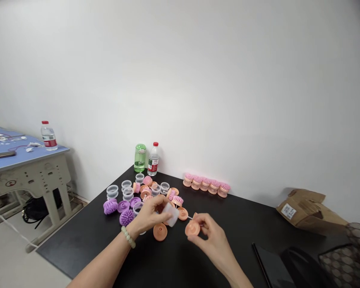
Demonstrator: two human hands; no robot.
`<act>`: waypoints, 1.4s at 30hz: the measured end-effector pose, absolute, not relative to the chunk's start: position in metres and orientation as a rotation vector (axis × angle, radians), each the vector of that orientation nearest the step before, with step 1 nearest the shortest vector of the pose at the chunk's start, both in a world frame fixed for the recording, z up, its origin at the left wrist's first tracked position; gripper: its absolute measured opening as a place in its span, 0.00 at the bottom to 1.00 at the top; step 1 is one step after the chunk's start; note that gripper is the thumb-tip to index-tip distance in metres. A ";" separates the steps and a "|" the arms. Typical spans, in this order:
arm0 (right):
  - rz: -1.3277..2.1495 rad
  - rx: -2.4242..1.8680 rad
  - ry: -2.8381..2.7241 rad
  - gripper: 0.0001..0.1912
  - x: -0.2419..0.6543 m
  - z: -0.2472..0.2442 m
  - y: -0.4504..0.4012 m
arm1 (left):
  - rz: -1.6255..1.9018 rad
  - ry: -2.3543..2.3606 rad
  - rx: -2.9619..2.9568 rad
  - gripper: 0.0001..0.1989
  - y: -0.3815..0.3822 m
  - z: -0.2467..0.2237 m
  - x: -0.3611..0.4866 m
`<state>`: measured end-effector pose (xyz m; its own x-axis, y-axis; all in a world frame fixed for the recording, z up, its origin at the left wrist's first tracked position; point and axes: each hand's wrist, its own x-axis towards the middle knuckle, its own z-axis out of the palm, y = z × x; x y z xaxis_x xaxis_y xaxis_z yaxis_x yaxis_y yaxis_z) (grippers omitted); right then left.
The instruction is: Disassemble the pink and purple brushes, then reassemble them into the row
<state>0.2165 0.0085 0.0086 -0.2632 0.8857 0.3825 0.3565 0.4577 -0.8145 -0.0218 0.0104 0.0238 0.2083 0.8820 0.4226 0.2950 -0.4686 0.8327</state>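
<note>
My left hand [152, 216], with a beaded bracelet on the wrist, is closed on a translucent plastic cup [171, 214], slightly blurred. In my right hand [209, 232] a round orange cap [192, 228] is pinched between thumb and fingers, its hollow side facing me. Another orange cap [160, 232] lies on the black table between my hands, and one more orange cap [183, 213] rests just behind them. Beyond my left hand sits a loose pile of clear ring-shaped cups [128, 194], purple bristle heads [126, 218], purple caps [123, 206] and pink bristle heads [177, 201].
Several pink-and-orange brushes [205, 184] stand in a row by the wall. A green bottle [140, 158] and a water bottle [153, 159] are at the back corner. To the right lie a brown paper bag [309, 210] and a dark flat object [271, 266]. A blue desk [24, 154] stands left.
</note>
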 end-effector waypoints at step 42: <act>0.443 -1.346 -1.831 0.29 0.251 -0.030 0.069 | 0.943 1.376 2.585 0.13 -0.005 0.014 0.002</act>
<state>0.2511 0.0694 -0.0299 -0.1107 0.9119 0.3951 0.6309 0.3716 -0.6811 0.0015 -0.0054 0.0145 0.4130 0.7706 0.4855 0.7308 -0.5985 0.3283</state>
